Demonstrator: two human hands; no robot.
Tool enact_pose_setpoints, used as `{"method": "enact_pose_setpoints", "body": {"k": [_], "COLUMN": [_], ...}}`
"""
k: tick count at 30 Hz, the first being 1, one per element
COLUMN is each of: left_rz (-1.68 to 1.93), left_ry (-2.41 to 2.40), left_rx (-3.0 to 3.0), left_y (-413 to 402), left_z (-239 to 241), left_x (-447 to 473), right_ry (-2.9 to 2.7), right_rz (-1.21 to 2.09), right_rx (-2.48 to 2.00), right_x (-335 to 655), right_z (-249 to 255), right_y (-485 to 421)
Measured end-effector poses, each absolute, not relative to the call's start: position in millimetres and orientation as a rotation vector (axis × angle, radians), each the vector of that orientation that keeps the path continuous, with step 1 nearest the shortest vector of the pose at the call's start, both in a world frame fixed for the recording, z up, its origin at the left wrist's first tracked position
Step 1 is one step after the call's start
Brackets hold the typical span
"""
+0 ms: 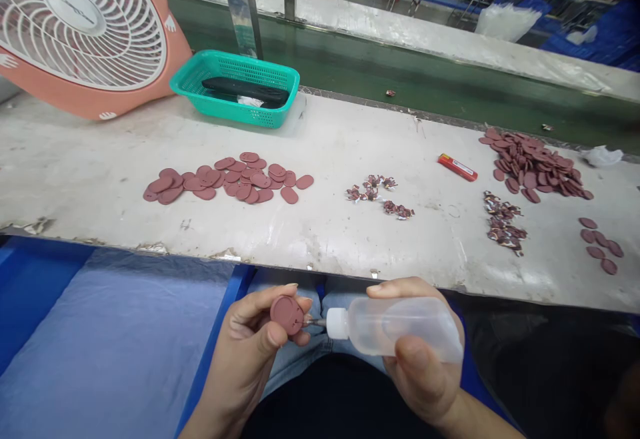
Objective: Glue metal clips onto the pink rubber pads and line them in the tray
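Scuffed white bench (320, 239) — maroon ovals (245, 179), crumpled foil bits (373, 192), teal basket (200, 75), red lighter (457, 167)

Both hands bare, held low in front of the body, close together but not touching, just above the blue denim-clad thighs (295, 315). Bare left hand (245, 352) curled in a tight pinch, with the left thumb (277, 334) pressing forward and the left fingers (265, 299) arched over the top. Bare right hand (420, 369) in a wider grip, with the right fingers (397, 285) across the top and the right thumb (413, 352) lying along the front. Bare left forearm (200, 425) angles in from the bottom edge; bare right forearm (485, 423) comes in low from the lower right. Both wrists slightly bent.
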State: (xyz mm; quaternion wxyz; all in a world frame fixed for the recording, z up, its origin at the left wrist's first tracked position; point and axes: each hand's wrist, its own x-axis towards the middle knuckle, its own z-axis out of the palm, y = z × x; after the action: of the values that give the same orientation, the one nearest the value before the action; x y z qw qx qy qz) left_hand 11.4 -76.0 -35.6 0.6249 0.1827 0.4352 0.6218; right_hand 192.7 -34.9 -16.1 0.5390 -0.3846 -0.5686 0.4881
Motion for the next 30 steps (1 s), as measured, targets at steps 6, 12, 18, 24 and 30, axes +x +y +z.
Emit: {"method": "enact_pose_setpoints", "body": {"k": [6,12,18,24,30], "left_rz": [1.418,1.43,1.432,1.49,1.548], "left_ry": [0.982,0.988,1.001,1.154,1.277], "left_rx": [0.415,0.401,0.417,0.258,0.142], "left_y": [-78,-78,-76,-76,-70], "left_z": [-37,-36,-36,-25,-25], "left_x": [11,12,12,22,19], "right_ry": [-1.343,-1.313,-1.283,-1.149,-0.677], "right_rz": [1.103,1.156,1.181,1.335,1.798], "right_rx": [-0.928,-0.94,-0.933,-0.944,-0.718], "right_x": [194,192,192,190,188], "right_z": [-19,-17,-19,-25,-15], "right_y": [-35,-34,-35,-37,-4]}}
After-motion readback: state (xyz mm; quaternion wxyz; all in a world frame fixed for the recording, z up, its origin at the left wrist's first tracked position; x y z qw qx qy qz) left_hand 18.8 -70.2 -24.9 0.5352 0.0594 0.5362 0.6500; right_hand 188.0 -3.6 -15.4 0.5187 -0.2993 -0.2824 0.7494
